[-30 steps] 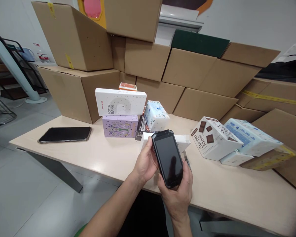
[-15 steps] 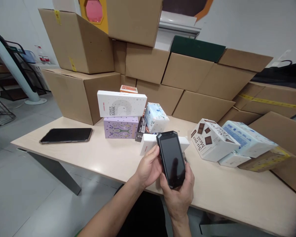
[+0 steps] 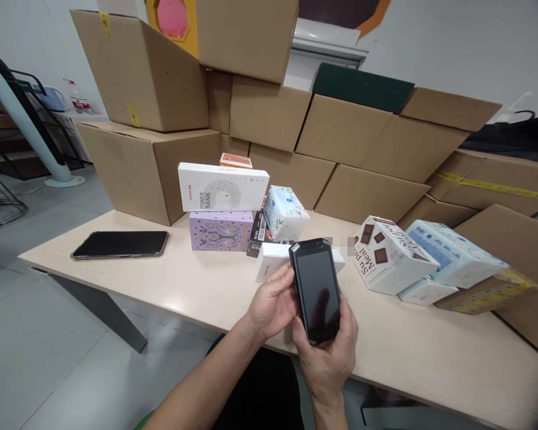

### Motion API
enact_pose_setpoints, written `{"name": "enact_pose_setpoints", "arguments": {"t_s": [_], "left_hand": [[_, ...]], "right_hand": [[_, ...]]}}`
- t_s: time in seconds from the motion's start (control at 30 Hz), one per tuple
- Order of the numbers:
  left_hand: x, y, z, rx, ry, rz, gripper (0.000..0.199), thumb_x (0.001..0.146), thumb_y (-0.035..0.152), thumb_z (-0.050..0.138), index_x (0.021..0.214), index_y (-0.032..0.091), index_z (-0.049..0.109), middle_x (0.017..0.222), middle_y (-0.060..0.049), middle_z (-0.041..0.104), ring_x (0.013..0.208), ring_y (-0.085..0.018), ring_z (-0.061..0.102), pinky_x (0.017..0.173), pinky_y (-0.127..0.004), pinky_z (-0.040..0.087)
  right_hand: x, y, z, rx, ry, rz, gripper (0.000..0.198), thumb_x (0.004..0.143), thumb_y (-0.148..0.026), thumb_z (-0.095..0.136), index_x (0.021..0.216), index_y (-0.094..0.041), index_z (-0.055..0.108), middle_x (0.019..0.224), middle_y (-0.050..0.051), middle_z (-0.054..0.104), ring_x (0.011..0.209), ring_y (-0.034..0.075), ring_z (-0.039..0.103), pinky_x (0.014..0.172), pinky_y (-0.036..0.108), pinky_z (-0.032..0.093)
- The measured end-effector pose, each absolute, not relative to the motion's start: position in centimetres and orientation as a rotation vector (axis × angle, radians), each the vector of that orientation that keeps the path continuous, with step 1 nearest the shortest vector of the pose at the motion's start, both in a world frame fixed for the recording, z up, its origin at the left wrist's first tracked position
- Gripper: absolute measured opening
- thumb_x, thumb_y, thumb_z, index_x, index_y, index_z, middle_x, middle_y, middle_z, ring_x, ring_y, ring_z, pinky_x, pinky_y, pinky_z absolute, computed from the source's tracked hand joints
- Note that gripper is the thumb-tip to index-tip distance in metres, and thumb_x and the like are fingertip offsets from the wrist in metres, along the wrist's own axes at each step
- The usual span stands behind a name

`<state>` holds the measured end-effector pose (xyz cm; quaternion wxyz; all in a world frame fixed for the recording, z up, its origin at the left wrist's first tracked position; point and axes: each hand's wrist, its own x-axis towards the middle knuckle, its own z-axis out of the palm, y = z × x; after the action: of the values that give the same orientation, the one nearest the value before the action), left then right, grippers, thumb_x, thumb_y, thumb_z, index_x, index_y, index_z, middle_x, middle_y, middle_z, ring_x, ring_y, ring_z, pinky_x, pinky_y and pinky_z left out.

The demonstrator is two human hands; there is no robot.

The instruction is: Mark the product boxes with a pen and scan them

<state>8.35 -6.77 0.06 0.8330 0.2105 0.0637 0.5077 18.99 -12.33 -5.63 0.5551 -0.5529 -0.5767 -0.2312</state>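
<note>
A black rugged smartphone with a dark screen is held upright, slightly tilted, above the table's front edge. My left hand grips its left side, thumb along the edge. Around the lower right corner, my right hand is closed, with the thumb at the bottom left and fingers on the right side. Just behind the phone lies a white box, partly covered by it. Farther back, a white power bank box stands on a purple patterned box, beside a tissue pack.
Another phone lies flat at the table's left. On the right sit a white Su-per Meal box, a blue-white tissue pack and a taped carton. Stacked cardboard boxes wall off the back of the table.
The held phone and both hands have shifted very slightly to the right in view. The grip looks the same, and the things on the table stay in place.
</note>
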Motion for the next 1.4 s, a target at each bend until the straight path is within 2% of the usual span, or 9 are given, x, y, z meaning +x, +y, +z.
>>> {"name": "enact_pose_setpoints", "arguments": {"t_s": [0.8,1.13,1.3,1.4], "left_hand": [[8.3,-6.6,0.0,0.404,0.161,1.084,0.029,0.086,0.025,0.07,0.114,0.018,0.07,0.101,-0.004,0.074,0.094,-0.018,0.068,0.097,-0.034,0.048],[8.3,-6.8,-0.3,0.461,0.1,1.065,0.03,0.089,0.026,0.067,0.117,0.019,0.071,0.108,-0.006,0.074,0.091,-0.015,0.068,0.088,-0.028,0.049],[8.1,-7.0,-0.4,0.573,0.159,1.055,0.044,0.087,0.036,0.069,0.128,0.02,0.066,0.13,-0.012,0.068,0.111,-0.024,0.067,0.101,-0.038,0.045],[8.2,-7.1,-1.0,0.735,0.289,1.207,0.041,0.088,0.038,0.069,0.124,0.019,0.067,0.121,-0.013,0.071,0.108,-0.025,0.067,0.097,-0.039,0.047]], "right_hand": [[18.9,-12.4,-5.6,-1.312,-1.367,-0.512,0.088,0.08,-0.045,0.077,0.15,-0.011,0.038,0.13,0.025,0.058,0.118,0.036,0.061,0.091,0.055,0.055],[20.0,-12.7,-7.0,-1.325,-1.282,-0.419,0.086,0.079,-0.045,0.076,0.149,-0.012,0.039,0.134,0.023,0.057,0.122,0.035,0.059,0.096,0.056,0.052],[23.0,-14.3,-6.7,-1.463,-1.112,-0.518,0.09,0.075,-0.052,0.078,0.146,-0.008,0.046,0.13,0.024,0.062,0.114,0.038,0.064,0.094,0.055,0.053],[25.7,-16.2,-5.9,-1.68,-1.044,-0.604,0.09,0.076,-0.056,0.074,0.147,-0.008,0.048,0.132,0.025,0.061,0.117,0.044,0.062,0.095,0.059,0.051]]}}
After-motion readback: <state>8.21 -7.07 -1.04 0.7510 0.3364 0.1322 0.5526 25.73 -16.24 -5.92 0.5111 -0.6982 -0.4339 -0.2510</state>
